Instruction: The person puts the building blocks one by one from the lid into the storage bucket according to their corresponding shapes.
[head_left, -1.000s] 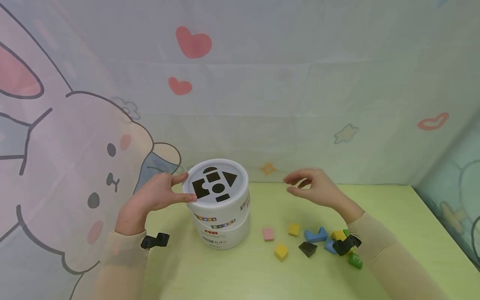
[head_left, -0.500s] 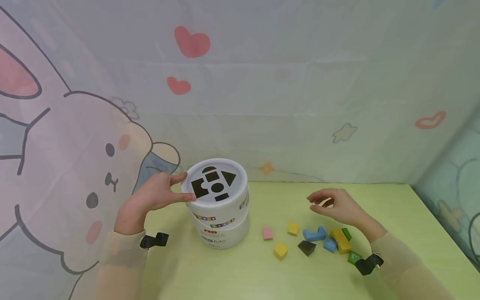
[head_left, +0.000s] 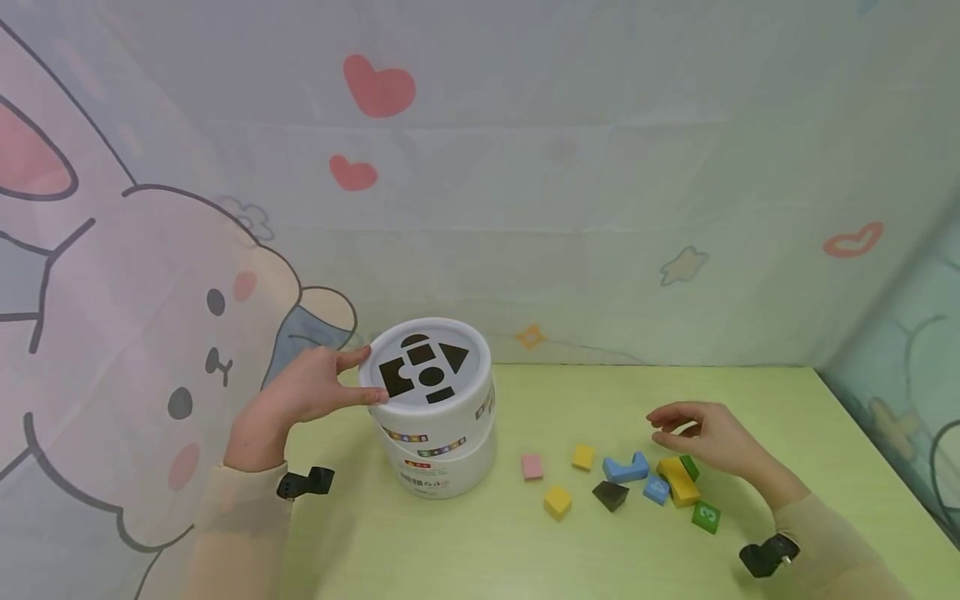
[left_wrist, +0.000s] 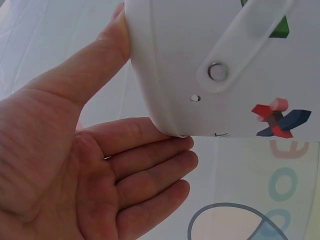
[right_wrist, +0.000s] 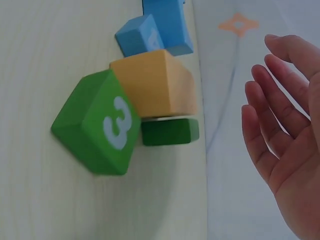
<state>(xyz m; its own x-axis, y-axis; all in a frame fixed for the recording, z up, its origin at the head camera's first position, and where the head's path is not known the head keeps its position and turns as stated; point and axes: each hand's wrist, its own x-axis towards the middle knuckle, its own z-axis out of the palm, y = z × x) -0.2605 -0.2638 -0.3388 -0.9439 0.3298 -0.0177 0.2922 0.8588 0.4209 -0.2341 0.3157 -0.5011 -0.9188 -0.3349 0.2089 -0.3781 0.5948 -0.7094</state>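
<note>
A white lidded bucket (head_left: 441, 450) stands on the table at centre-left, its lid (head_left: 457, 387) cut with dark shaped holes. My left hand (head_left: 307, 392) holds the bucket's lid edge, thumb and forefinger spread along the rim. The left wrist view shows this hand (left_wrist: 100, 165) against the bucket's side (left_wrist: 190, 50), near a translucent handle (left_wrist: 245, 45). Above the blocks at right, my right hand (head_left: 705, 433) hovers with loosely bent fingers and holds nothing. Nearest to it are a yellow arch-like block (head_left: 678, 482), a dark green block (head_left: 689, 467) and a green block marked 3 (right_wrist: 100, 122).
Left of that group lie two blue blocks (head_left: 626, 468), a black block (head_left: 611, 495), yellow blocks (head_left: 557, 502) and a pink block (head_left: 532, 467). The light green table (head_left: 480, 558) meets a printed cloth backdrop (head_left: 525, 208) behind.
My right hand has moved right and down from beside the bucket to above the right-hand blocks, uncovering several of them. My left hand stays on the bucket's rim.
</note>
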